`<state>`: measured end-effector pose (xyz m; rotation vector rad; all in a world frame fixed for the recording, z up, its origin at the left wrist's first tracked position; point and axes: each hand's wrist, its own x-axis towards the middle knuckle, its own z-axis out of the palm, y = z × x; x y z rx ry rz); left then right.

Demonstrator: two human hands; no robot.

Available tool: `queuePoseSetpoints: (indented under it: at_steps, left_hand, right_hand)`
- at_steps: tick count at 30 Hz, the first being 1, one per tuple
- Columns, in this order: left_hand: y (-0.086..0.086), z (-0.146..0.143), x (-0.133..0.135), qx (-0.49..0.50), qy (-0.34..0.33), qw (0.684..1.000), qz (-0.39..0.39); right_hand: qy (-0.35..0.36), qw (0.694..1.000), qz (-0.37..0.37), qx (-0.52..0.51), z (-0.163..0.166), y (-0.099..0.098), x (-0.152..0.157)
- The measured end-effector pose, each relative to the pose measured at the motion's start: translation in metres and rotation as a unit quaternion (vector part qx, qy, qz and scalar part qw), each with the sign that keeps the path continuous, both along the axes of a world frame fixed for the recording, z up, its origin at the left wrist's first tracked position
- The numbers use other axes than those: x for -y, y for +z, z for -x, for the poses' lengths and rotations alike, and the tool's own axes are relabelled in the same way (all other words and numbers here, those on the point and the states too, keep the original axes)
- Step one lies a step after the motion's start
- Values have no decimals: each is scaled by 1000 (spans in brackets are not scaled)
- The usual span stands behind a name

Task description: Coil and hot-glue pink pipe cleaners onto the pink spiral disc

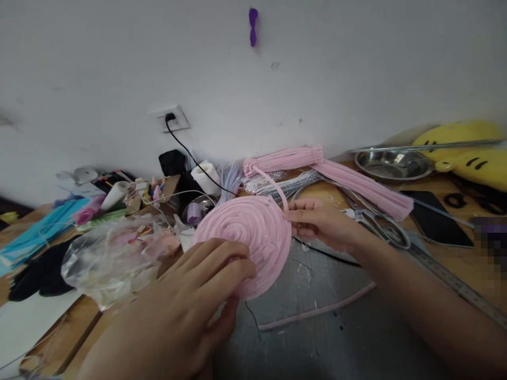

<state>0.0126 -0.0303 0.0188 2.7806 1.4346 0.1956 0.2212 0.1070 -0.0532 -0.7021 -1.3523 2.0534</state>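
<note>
White paint covers the wall (119, 63) before you, and against it stands your wooden counter (455, 261), with a grey mat (304, 348) spread at its middle. A yellow soft toy (475, 166) leans at the far right, while a clear plastic bag (106, 269) of scraps slumps to your left. Between your hands, above the mat's far part, is the pink coil (269, 232), a flat spiral tilted so its face looks toward you. Your left grip (186, 290) has its fingers laid over the coil's lower left face and its thumb at the lower edge, clasping it. Your right grip (325, 219), just beside the coil's right edge, pinches a pink strip (273, 182) between thumb and fingertips; the strip arches up and away from you toward a tied pink bundle (285, 158). Another pink bundle (368, 190) slants down to the right, near a steel bowl (392, 163) by the wall. A dark phone (441, 219) lies flat beyond a metal ruler (455, 285), and scissors (374, 224) rest near your right forearm. Smaller yet, a white roll (200, 179) stands at the back, a loose pink piece (317, 315) curves across the mat, and a purple tie (253, 29) hangs high on the wall.
</note>
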Motion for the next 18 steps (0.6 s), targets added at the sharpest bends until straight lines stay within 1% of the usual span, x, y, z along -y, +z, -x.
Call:
queuePoseSetpoints:
  at_steps: [2,6,12,18]
  left_hand:
    - [0,2,0,-8,11,1000,5]
    - [2,3,1,-20,22,999,20]
    - [3,-2,1,-59,12,998,23]
    - [0,-5,1,-66,12,997,29]
  right_hand:
    - [10,1000,6,-5,-1,-1,-1]
    - [3,1000,-19,-10,0,-4,-1]
    - [-2,999,-46,-24,2,-2,-1]
    - [-6,997,-79,-16,0,-1,0]
